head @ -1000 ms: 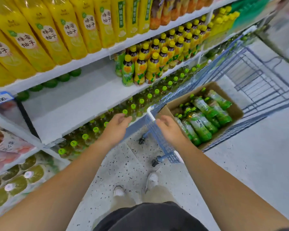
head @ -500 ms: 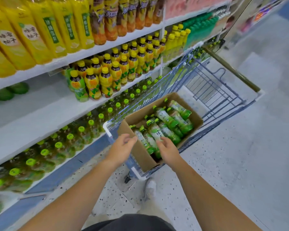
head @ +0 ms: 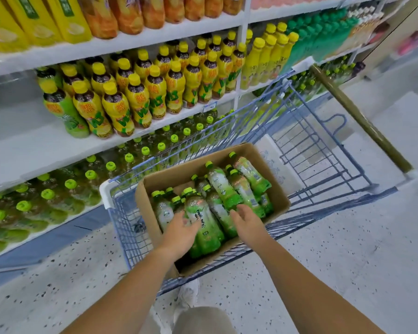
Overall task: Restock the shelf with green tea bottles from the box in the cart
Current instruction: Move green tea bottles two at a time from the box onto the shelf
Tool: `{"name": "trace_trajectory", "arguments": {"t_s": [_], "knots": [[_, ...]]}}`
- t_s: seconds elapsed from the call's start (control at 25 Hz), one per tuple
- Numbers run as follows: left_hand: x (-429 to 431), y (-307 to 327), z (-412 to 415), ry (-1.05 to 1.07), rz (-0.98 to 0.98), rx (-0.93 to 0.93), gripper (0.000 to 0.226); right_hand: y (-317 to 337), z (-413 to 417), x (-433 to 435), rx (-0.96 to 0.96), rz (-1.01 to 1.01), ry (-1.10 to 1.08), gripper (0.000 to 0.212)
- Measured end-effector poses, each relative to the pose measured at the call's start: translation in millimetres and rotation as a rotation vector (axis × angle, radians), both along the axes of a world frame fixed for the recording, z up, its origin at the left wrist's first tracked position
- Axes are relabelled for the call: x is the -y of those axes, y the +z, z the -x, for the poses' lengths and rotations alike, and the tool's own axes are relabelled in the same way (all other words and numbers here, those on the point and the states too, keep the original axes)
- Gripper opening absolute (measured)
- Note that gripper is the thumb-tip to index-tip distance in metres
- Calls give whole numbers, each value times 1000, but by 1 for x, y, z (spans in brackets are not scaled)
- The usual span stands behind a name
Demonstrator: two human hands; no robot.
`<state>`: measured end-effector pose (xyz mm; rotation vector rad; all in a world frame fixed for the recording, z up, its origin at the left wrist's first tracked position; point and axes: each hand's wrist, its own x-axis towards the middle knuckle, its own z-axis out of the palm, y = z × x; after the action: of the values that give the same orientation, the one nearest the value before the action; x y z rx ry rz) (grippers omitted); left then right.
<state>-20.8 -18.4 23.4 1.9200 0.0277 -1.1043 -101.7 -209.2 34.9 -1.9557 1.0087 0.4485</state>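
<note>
In the cardboard box (head: 279,196) at the near end of the cart (head: 105,192), the green tea bottles (head: 245,189) are lying on their sides in a loose heap, and I am resting both hands on them. My left hand (head: 179,231) is lying with fingers loosely spread against the nearest bottle (head: 204,222). My right hand (head: 247,224) is reaching with fingers almost straight onto its neighbour (head: 221,186). Neither is gripping anything yet.

To do this pick well, I am judging that each hand should be wrapping one bottle round its waist, where the label is giving some purchase. It should then be lifting straight up so the heap is not rolling into the gap.

The near box wall is rising between my wrists and the bottles. The cart's wire side (head: 179,150) is standing between the box and the lowest row of green-capped bottles (head: 70,184), so I am expecting to carry each load over that rim. Above, yellow-capped bottles (head: 140,97) are crowding the middle shelf (head: 22,138), which is showing a bare stretch at its left. The cart handle (head: 357,116) is lying at the far end, well apart from my hands.
</note>
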Motion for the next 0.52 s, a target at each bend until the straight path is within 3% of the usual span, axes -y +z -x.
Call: {"name": "trace_trajectory", "arguments": {"t_s": [0.2,0.36,0.52], "knots": [[16,-44,6,19,-122,-4,65,-40,-31,29,-47,135,100,66],[30,-74,6,35,-172,-32,37,-77,-60,47,-105,328,249,69],[49,-96,8,90,-220,-25,38,-106,-83,56,-225,458,376,70]]}}
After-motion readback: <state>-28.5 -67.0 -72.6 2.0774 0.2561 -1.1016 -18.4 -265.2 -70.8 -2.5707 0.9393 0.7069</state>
